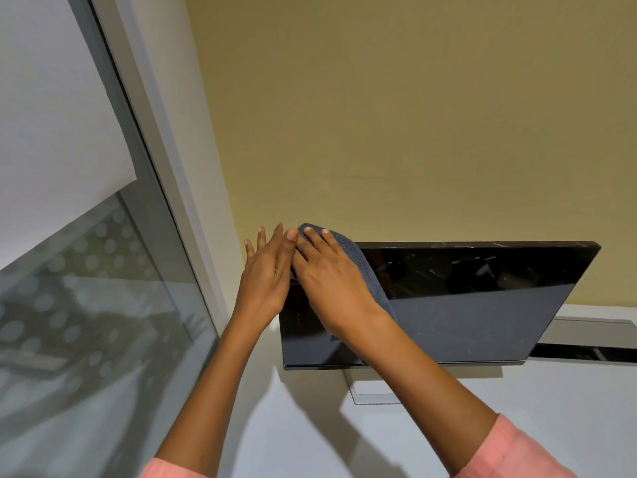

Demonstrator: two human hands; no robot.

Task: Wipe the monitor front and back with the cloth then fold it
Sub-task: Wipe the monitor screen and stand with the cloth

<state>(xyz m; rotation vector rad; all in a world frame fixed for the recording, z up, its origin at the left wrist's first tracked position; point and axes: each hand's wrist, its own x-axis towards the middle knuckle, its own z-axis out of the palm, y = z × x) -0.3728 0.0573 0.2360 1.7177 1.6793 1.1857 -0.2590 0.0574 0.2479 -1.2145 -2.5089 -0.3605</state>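
Two hands are working at the upper left corner of the monitor (465,305). Item one, the right hand (331,288): it is lying flat with fingers straight, pressing the cloth (365,267) against the glass; nothing is being pinched or curled round. Item two, the left hand (267,274): it is standing edge-on at the monitor's left side, fingers extended and relaxed, touching the right hand's fingers and seemingly steadying the frame; whether it is touching the cloth as well cannot be told.

Item three, the cloth: grey-blue, draped over the top corner, part of it hanging down the front under the right palm, its top edge reaching just over the rim. Item four, the monitor: dark, unlit, tilted back on a grey stand (372,391), showing smears across the screen to the right of the hands. Item five, the white desk (551,408) bearing it, with a window (103,305) to the left and a yellow wall (413,115) behind.

Judgement on the step: front wiping is underway, with most of the screen probably still needing passes. Doing it well is calling for even, flat pressure, overlapping strokes across to the far edge, and the left hand bracing so the panel is not tipping.

Containers: none are showing.
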